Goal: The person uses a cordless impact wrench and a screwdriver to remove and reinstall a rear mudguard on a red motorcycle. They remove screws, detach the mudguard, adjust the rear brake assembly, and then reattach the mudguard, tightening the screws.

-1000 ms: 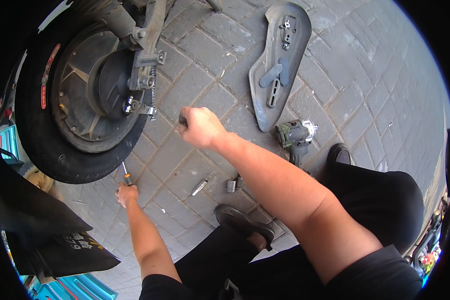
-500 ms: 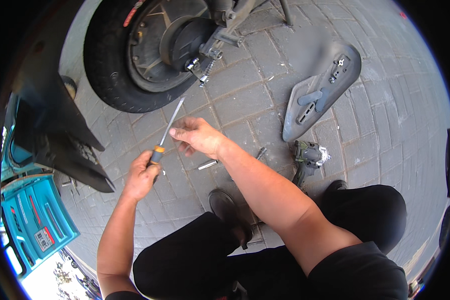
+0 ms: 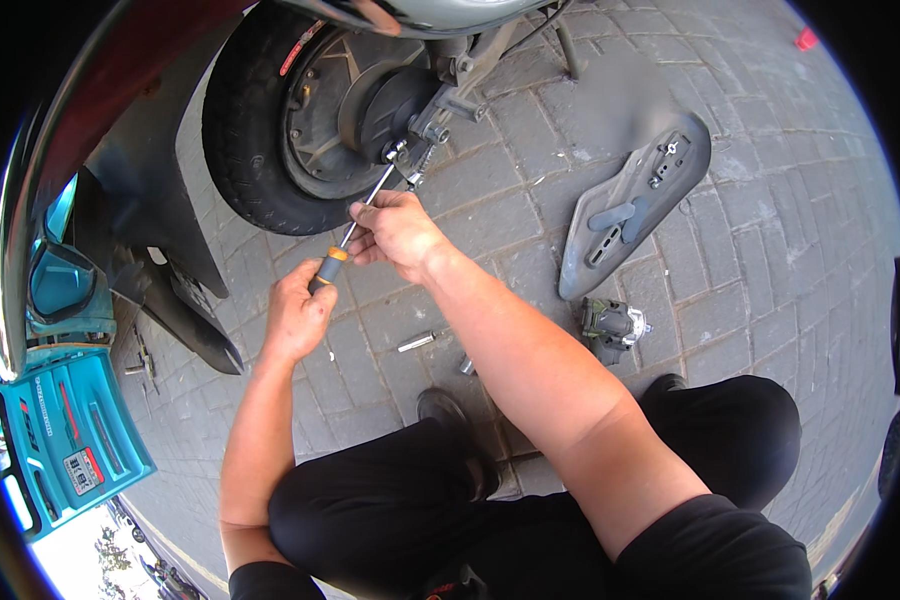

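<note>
My left hand [image 3: 300,312] is closed round the grey and orange handle of a screwdriver [image 3: 330,266]. Farther up the shaft, my right hand [image 3: 400,235] steadies it between thumb and fingers. The thin metal shaft slants up and to the right, its tip end meeting the axle hardware [image 3: 397,155] at the hub of a scooter wheel [image 3: 240,150]. Exactly where the tip sits is too small to tell. A coiled spring [image 3: 425,160] is beside that hardware, just beyond my right fingers.
A dark plastic panel [image 3: 635,205] lies on the paving at the right. Nearer me are a green power tool [image 3: 612,325] and a metal socket [image 3: 417,341]. At the left are an open teal case [image 3: 110,430] and dark bodywork [image 3: 155,210]. Pale bodywork [image 3: 430,15] overhangs the wheel.
Both hands have moved up and the screwdriver with them, its tip now at the axle hardware instead of short of it. The view has shifted, bringing more scooter bodywork in at the top.
</note>
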A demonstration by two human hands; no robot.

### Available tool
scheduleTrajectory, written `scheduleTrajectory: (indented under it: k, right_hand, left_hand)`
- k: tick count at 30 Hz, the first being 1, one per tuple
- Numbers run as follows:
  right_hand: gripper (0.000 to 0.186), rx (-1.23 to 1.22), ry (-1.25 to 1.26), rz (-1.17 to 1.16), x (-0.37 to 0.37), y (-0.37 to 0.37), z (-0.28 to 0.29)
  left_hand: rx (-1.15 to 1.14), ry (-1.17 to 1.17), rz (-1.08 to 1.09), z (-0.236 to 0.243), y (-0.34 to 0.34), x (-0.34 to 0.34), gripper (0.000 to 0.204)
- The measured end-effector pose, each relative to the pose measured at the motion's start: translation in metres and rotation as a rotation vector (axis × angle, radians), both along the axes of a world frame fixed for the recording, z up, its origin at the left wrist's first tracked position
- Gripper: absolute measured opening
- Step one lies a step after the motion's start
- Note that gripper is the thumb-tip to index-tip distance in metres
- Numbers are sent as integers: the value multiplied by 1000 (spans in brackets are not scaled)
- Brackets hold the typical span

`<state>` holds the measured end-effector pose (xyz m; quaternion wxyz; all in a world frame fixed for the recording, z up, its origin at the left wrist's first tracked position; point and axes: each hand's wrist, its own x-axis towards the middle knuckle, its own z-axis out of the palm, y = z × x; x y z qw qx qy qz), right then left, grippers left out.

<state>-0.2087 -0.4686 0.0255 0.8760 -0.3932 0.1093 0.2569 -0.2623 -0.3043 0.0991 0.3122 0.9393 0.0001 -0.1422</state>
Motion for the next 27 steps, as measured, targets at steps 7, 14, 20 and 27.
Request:
scheduleTrajectory:
  k: [7,14,20,27]
  right_hand:
    - [15,10,13,-148,10,-1,1]
    - [13,18,10,-114,10,3,-14]
    - [18,61,120,-151,0,-17,-35]
    - [27,-193,200,-296,12,-3,-59]
  left_hand:
    - [340,-154,-142,3,-12,19,25]
    - [395,-61,-123,-19,-17,30,26]
    - [269,-73,-104,-56,-20,32,25]
    - [178,-109,-17,-80,-20,33,23]
